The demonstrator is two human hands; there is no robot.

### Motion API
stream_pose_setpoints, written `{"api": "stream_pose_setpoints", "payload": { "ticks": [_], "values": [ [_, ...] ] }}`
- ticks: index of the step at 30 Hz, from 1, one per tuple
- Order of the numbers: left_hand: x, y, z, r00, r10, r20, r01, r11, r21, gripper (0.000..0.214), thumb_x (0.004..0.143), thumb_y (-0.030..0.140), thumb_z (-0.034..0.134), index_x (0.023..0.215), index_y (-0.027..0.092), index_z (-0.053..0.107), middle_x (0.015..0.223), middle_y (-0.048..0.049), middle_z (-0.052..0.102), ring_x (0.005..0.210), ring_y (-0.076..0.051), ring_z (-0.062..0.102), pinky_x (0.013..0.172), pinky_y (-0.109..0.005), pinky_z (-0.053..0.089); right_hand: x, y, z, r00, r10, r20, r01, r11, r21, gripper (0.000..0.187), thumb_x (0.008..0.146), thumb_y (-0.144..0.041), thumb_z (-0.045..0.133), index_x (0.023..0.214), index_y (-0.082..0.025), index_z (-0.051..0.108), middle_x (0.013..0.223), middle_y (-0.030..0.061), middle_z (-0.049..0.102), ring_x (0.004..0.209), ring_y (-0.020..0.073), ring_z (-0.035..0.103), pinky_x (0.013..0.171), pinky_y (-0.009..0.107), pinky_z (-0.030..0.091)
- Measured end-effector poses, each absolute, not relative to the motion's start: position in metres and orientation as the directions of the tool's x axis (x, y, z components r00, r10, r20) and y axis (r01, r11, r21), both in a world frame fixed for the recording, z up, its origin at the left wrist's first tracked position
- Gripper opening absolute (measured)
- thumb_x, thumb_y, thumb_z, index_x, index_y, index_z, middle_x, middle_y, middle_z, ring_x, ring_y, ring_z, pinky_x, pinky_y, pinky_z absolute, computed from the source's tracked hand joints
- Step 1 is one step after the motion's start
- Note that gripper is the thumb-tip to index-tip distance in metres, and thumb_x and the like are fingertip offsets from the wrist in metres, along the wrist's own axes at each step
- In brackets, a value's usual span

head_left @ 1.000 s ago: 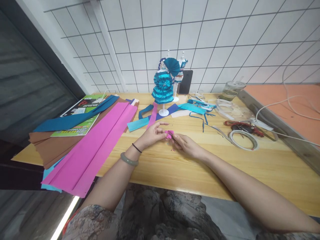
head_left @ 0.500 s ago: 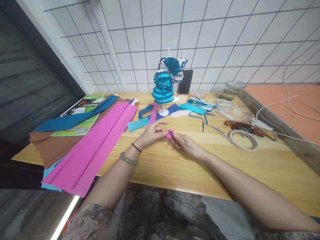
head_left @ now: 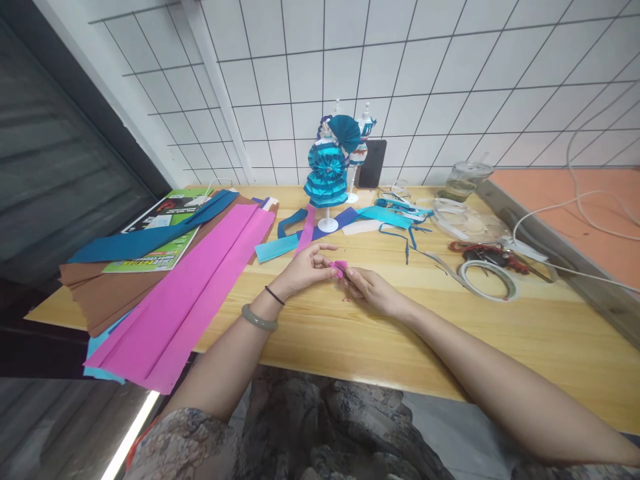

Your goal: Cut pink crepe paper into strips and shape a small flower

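Both of my hands meet over the middle of the wooden table (head_left: 350,333). My left hand (head_left: 305,268) and my right hand (head_left: 373,290) pinch a small folded piece of pink paper (head_left: 339,267) between their fingertips, just above the tabletop. A green bangle and a black band circle my left wrist. A large pink crepe sheet (head_left: 190,293) lies to the left of my hands.
Brown and blue paper sheets (head_left: 140,243) and a green booklet (head_left: 160,230) lie at the left. A small mannequin in a blue pleated paper dress (head_left: 327,170) stands at the back beside a phone (head_left: 371,163). Tape roll (head_left: 487,278), scissors (head_left: 483,253), a cup (head_left: 463,180) and cables sit at the right.
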State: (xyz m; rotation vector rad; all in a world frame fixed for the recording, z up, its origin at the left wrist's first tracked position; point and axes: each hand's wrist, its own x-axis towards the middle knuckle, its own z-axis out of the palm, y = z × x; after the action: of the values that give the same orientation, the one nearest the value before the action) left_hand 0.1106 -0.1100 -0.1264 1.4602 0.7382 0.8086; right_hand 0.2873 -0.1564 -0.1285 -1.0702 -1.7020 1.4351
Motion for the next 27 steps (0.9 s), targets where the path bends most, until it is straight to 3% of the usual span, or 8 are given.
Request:
{"api": "stream_pose_setpoints", "payload": {
  "ticks": [16,27],
  "values": [
    [0.1099,-0.1106,-0.1222,0.558,0.830,0.025,-0.063,0.013,0.998,0.050,0.070,0.028,0.066,0.113,0.014,0.044,0.076,-0.0047,0.066,0.070,-0.014,0.062,0.073,-0.032,0.047,0.2888,-0.1568,-0.1294,-0.457,0.889,-0.025,0.167,0.058,-0.984,0.044,0.085,-0.057,0.030,0.069,-0.018,0.042,0.051,-0.0074,0.028,0.046,0.0077,0.026,0.053,0.024,0.039],
    [0.1110,-0.1108,-0.1270,0.564,0.825,0.045,-0.020,-0.041,0.999,0.052,0.071,0.026,0.065,0.116,0.015,0.043,0.076,-0.0046,0.065,0.070,-0.014,0.062,0.071,-0.031,0.046,0.2868,-0.1555,-0.1319,-0.419,0.908,-0.024,0.157,0.046,-0.986,0.043,0.086,-0.055,0.030,0.073,-0.018,0.044,0.050,-0.0082,0.027,0.043,0.0070,0.023,0.044,0.021,0.027]
  ]
}}
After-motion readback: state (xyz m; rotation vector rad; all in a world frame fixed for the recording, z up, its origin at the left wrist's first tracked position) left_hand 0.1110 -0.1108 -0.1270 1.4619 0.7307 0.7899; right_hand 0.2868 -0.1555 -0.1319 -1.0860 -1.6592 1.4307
